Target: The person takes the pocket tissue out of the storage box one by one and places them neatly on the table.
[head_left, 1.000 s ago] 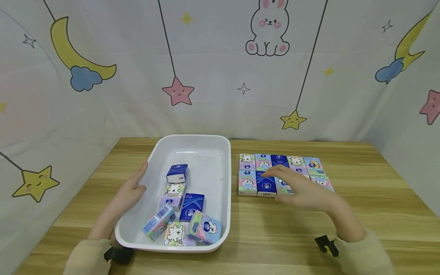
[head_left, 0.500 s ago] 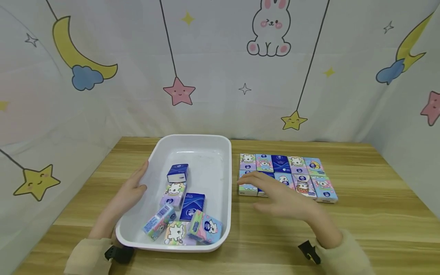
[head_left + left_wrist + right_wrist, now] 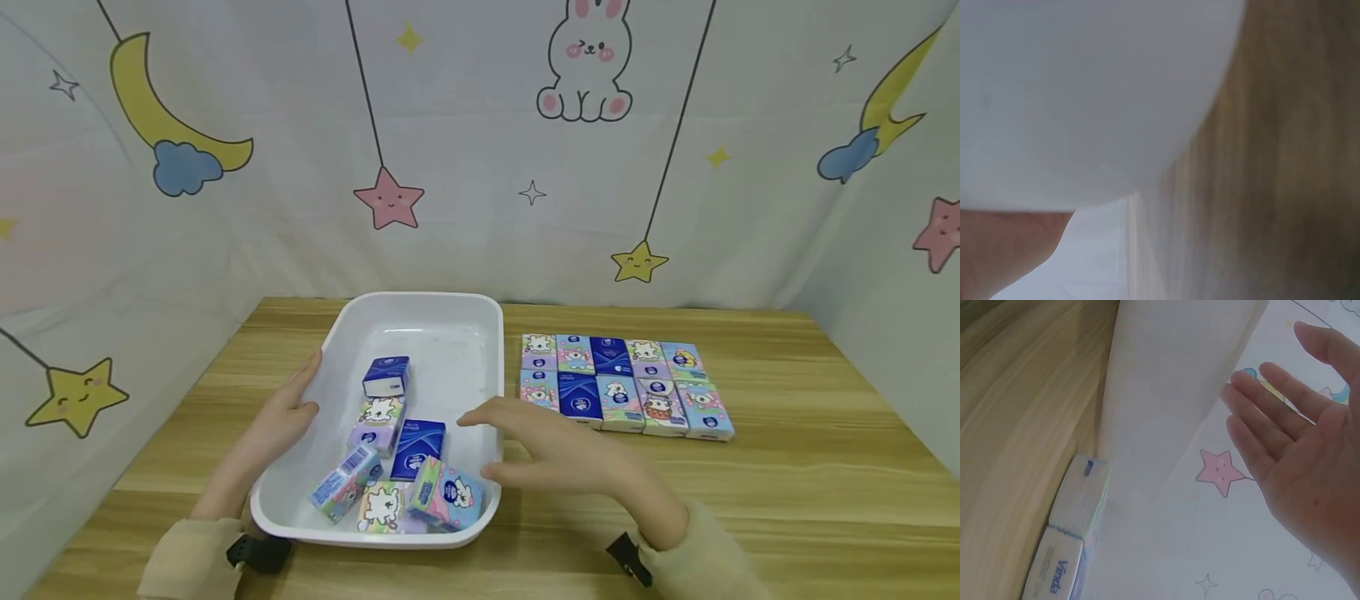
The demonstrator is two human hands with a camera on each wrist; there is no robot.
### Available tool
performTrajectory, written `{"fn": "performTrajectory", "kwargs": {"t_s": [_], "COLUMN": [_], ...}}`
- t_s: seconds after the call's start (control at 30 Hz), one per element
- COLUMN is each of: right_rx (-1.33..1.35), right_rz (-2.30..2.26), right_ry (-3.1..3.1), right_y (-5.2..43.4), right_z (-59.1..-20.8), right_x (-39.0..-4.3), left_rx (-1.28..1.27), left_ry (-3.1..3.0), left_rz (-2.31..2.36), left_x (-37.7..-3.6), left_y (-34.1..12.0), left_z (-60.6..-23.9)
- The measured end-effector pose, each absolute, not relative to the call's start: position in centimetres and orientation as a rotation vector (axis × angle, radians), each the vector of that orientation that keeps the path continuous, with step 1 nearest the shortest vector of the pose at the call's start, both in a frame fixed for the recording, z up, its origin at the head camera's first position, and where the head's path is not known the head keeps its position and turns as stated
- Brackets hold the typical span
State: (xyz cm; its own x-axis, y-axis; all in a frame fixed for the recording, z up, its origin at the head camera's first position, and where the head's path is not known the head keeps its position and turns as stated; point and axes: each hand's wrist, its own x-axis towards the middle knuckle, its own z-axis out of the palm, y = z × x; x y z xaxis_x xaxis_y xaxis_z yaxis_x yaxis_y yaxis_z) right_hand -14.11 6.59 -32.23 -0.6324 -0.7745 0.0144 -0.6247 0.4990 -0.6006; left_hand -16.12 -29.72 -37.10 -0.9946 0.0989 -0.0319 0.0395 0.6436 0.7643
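In the head view, a white plastic tray holds several small tissue packs, some dark blue and others pastel with cartoon prints. My left hand holds its left side, thumb at the rim. The tray wall fills much of the left wrist view and hides those fingers. Reaching across the right rim, my right hand has its thumb and fingers apart over the tray's inside, near the packs. Nothing lies in its palm, as the right wrist view shows the hand with fingers extended.
Right of the tray, tissue packs lie in two neat rows touching each other. The wooden table carries everything. Behind and at both sides hangs a white cloth printed with stars, moons and a rabbit.
My right hand has moved left, from above the rows of packs to over the tray's right rim, uncovering the front row. The left hand and tray stay in place.
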Motion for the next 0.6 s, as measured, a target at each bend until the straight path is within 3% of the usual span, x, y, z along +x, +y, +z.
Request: {"fn": "performTrajectory", "kwargs": {"t_s": [0.6], "right_rx": [-1.389], "right_rz": [-0.549], "right_ry": [2.395], "right_y": [1.1], "right_z": [-34.0], "right_x": [-14.8], "left_rx": [0.147], "left_ry": [2.801], "left_rz": [1.297], "left_x": [-16.0], "left_y": [-29.7], "left_z": [-36.9]}}
